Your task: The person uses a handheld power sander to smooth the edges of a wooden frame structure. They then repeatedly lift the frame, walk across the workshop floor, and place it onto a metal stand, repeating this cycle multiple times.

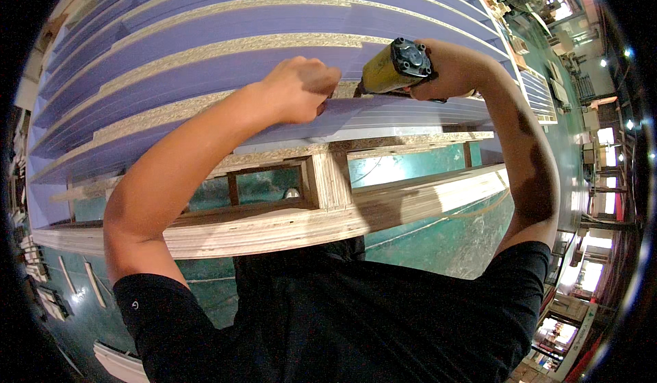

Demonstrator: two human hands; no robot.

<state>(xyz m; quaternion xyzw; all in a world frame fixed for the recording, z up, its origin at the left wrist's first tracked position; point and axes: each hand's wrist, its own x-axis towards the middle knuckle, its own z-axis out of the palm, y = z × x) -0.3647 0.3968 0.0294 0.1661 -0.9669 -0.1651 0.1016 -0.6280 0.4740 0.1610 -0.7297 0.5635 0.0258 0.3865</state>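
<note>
My right hand [453,68] is wrapped round the handle of a yellow pneumatic nail gun [384,72] with a black end cap. Its nose points left and down, close to the chipboard edge of a purple-faced panel [239,60]. Just left of the nose, my left hand [301,90] is closed over the same row of panels. Its fingertips are turned away, so what they hold, if anything, does not show. Several such panels stand on edge in parallel rows, their raw chipboard edges facing up.
A layered wooden beam [287,227] runs across in front of my body, joined to a short plywood block [332,181]. Below lies a green floor [445,246]. An air hose [479,208] trails under the frame at right. Timber pieces [96,284] lie at lower left.
</note>
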